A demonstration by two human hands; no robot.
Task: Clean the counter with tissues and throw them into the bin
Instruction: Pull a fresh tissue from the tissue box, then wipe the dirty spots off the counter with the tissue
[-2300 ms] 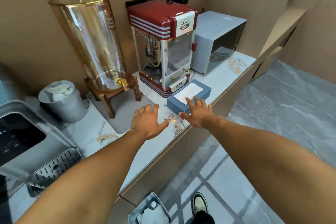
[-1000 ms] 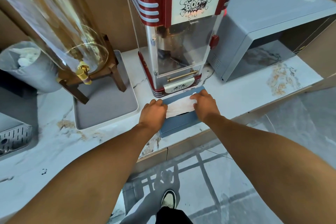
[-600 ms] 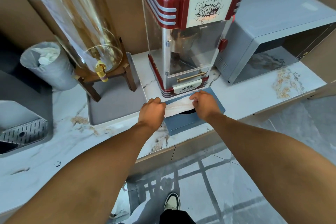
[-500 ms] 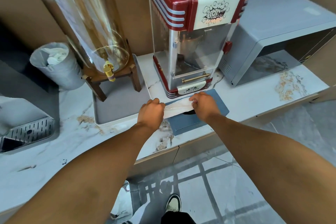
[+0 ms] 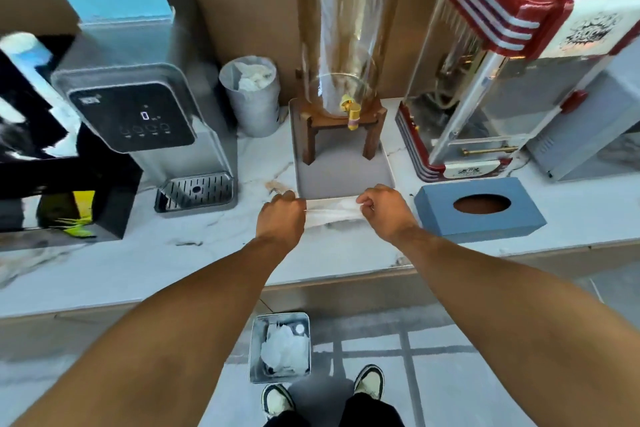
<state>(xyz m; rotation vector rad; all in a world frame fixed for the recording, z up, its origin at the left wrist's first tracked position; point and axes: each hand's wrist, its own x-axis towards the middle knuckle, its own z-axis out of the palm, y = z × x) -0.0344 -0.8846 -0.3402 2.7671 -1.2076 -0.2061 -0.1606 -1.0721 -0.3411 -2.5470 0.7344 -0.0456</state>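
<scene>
A white tissue (image 5: 330, 212) is stretched between my two hands just above the marble counter (image 5: 173, 253). My left hand (image 5: 281, 218) pinches its left end, my right hand (image 5: 384, 211) its right end. The blue tissue box (image 5: 481, 210) lies on the counter to the right of my right hand, its oval opening empty. A metal bin (image 5: 280, 343) with crumpled tissues inside stands on the floor below the counter edge, between my forearms. Brown stains (image 5: 277, 185) mark the counter just beyond my left hand.
A grey tray (image 5: 341, 177) carries the glass drink dispenser (image 5: 346, 45) on a wooden stand. A red popcorn machine (image 5: 502, 80) stands to the right and a water dispenser (image 5: 149, 121) to the left. A grey cup (image 5: 252, 97) holds tissues. My shoes (image 5: 369, 381) are on the floor.
Both hands pulled the tissue out of the blue box and carried it left, to the counter in front of the grey tray. My view swung left and down, showing the floor bin.
</scene>
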